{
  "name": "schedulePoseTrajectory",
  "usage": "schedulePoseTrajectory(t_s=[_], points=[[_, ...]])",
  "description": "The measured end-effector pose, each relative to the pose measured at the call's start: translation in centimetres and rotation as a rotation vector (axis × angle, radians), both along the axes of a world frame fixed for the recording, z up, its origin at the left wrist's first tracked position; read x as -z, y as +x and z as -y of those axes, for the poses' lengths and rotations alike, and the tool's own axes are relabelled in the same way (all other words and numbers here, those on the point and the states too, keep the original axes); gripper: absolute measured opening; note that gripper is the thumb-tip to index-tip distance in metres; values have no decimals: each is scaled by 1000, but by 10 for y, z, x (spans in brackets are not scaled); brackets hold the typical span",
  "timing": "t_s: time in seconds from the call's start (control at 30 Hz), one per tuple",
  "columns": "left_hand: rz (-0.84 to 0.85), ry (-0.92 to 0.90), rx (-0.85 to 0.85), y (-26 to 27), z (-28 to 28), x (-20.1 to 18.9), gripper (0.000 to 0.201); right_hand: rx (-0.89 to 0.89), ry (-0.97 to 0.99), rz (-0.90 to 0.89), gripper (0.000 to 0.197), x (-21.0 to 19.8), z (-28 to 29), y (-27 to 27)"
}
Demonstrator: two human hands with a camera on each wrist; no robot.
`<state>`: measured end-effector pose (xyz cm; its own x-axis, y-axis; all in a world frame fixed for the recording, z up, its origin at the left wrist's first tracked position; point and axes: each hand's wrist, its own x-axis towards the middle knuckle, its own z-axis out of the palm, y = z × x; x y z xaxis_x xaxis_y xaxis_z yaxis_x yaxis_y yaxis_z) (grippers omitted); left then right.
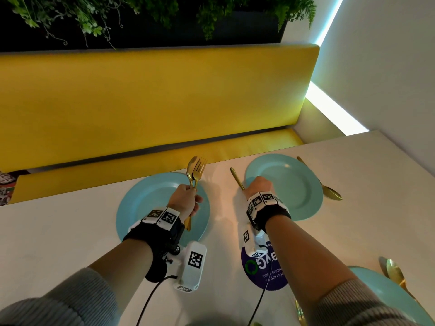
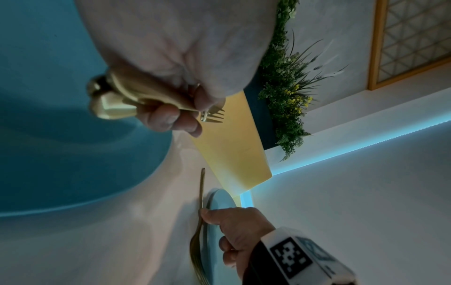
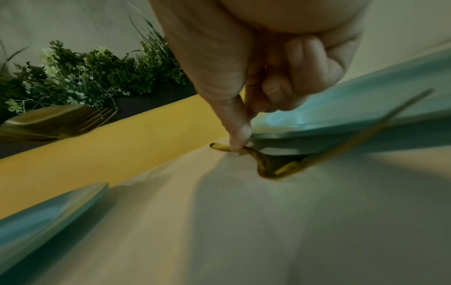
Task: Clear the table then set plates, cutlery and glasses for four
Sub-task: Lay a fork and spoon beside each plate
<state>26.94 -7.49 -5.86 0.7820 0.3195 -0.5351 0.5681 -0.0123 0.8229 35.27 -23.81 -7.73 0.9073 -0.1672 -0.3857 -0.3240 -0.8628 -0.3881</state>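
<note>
My left hand (image 1: 189, 198) grips a bundle of gold cutlery (image 1: 196, 170), a spoon and a fork, upright over the left blue plate (image 1: 141, 203). In the left wrist view the bundle (image 2: 114, 100) is wrapped by curled fingers (image 2: 171, 117). My right hand (image 1: 255, 187) pinches a gold fork (image 1: 236, 177) that lies on the table against the left rim of the far right blue plate (image 1: 292, 184). The right wrist view shows the thumb tip (image 3: 240, 140) on that fork (image 3: 268, 165). A gold spoon (image 1: 329, 190) lies to the right of this plate.
A third blue plate (image 1: 388, 295) with gold cutlery (image 1: 396, 274) beside it sits at the near right. A round purple sticker (image 1: 273, 276) is on the white table (image 1: 58, 231). A yellow bench (image 1: 153, 102) and plants run along the far side.
</note>
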Motion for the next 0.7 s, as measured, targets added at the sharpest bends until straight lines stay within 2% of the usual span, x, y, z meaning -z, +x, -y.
schedulePoseTrajectory(t_s=[0.1,0.2,0.3,0.37,0.43,0.57,0.7], points=[[-6,-36,-25,-3,2,-4,15,-46,-3,6,24,-9,-1,-1],[-7,-60,-48,-8,7,-10,17,-185,-48,57,22,-31,-8,-5],[11,-62,-31,-18,12,-21,14,-363,76,133,13,-55,-16,-21],[24,-62,-7,-28,17,-31,22,-447,144,179,8,-71,-21,-41],[36,-93,9,-42,21,-44,28,-533,149,220,11,-85,-27,-65],[51,-141,89,-79,20,-69,29,-744,-44,245,25,-113,-37,-122],[65,-125,155,-128,2,-86,30,-796,-149,263,26,-137,-48,-177]])
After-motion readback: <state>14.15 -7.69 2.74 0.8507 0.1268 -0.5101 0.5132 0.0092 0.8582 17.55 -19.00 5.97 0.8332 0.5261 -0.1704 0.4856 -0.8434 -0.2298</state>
